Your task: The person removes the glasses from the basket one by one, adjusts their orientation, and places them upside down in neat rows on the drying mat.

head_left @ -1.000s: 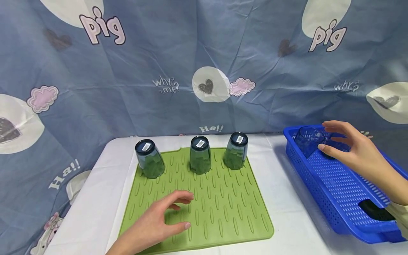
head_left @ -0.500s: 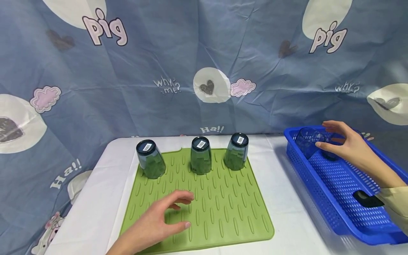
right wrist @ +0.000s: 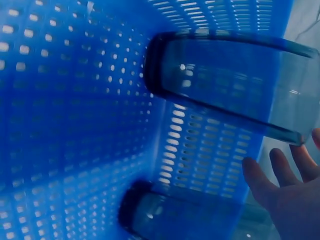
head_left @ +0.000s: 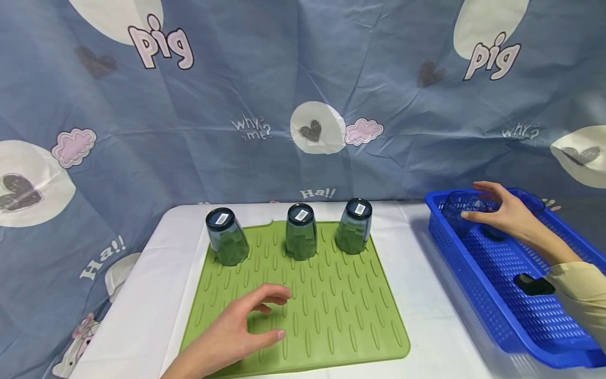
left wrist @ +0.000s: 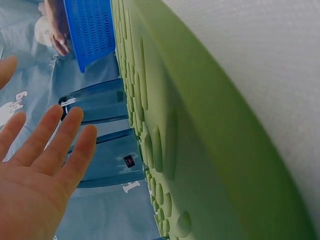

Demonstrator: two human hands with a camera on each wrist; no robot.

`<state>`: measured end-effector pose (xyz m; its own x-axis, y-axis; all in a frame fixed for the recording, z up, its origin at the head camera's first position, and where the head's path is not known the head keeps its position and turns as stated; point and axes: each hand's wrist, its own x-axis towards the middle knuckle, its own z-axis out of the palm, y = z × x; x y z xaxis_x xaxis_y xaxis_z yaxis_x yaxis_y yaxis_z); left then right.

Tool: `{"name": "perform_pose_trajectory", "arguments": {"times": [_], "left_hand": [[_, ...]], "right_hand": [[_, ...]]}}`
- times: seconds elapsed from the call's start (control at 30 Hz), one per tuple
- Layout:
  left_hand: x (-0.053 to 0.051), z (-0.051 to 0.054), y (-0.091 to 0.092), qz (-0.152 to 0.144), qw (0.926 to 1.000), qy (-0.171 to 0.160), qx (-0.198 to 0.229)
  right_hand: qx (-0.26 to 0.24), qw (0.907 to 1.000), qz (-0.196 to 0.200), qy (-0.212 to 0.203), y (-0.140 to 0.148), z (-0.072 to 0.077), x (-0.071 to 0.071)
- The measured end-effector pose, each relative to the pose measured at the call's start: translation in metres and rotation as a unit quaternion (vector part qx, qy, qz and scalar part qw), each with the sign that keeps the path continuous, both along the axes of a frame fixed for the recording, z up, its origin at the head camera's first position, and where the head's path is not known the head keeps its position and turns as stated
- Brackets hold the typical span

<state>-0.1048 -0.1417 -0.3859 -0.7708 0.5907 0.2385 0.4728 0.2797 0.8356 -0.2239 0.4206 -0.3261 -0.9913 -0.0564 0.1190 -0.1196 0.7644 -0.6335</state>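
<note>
My right hand (head_left: pixel 513 216) reaches over the blue plastic basket (head_left: pixel 473 287), fingers and thumb spread at the rim of a clear blue drinking glass (head_left: pixel 453 218). In the right wrist view that glass (right wrist: pixel 220 80) stands mouth up, with my fingertips (right wrist: pixel 252 167) near its rim; contact cannot be told. Another glass (head_left: pixel 527 199) stands partly behind the hand. My left hand (head_left: pixel 236 329) hovers, holding nothing, above the green drying mat (head_left: pixel 350 321). Three glasses stand upside down along the mat's back edge: left (head_left: pixel 228 239), middle (head_left: pixel 301 237) and right (head_left: pixel 354 229).
A white cloth (head_left: pixel 416 295) covers the table between mat and basket. Behind everything hangs a printed blue curtain (head_left: pixel 265 168). Beside the right sleeve (head_left: pixel 575 287) a dark piece (head_left: pixel 532 284) shows over the basket floor.
My right hand has moved left, closer around the left glass in the basket, uncovering more of the other glass's rim. The left hand keeps its place over the mat.
</note>
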Motion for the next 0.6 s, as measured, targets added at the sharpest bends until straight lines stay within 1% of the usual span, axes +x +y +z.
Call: {"name": "perform_pose_trajectory", "arguments": {"times": [0.27,0.4,0.5,0.6], "left_hand": [[-0.001,-0.002,0.001,-0.006,1.0,0.007,0.004],[-0.002,-0.003,0.001,-0.007,1.0,0.0,0.002],[-0.002,-0.003,0.002,-0.007,0.9999,-0.009,0.001],[-0.002,-0.003,0.002,-0.007,0.9999,-0.01,0.003]], "right_hand": [[-0.019,0.9998,0.003,-0.008,-0.001,-0.011,-0.004],[-0.029,0.9994,-0.002,-0.021,-0.001,-0.014,-0.004],[-0.023,0.9992,-0.005,-0.033,0.0,-0.016,-0.004],[-0.019,0.9991,0.0,-0.037,0.002,-0.017,-0.005]]}}
